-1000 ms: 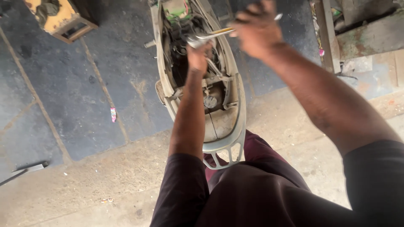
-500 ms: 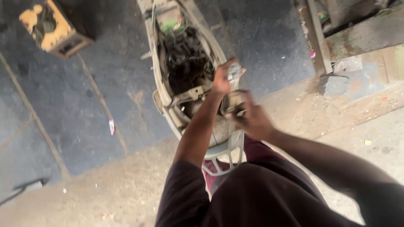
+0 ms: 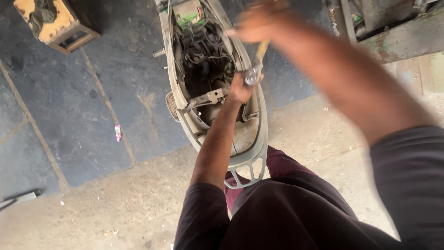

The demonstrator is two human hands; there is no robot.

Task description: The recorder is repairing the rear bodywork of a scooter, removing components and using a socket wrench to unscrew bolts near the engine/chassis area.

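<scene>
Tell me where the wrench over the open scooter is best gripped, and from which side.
Probably by the yellowish shaft, from above on its upper end. The wrench stands tilted, its metal head low beside the left hand, so the bare handle points up toward the blurred right hand holding it.

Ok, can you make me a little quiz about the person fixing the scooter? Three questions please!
1. True or false: the scooter has its seat off, so wires show inside.
2. What does the right hand hold?
A. a metal wrench
B. a paintbrush
C. a cup
3. Fill in: the left hand rests on the scooter's ____ edge, as seen in the picture.

Key
1. True. The open body shows wires and a green part.
2. A. The hand is blurred, but the wrench's shiny end shows.
3. Right.
</scene>
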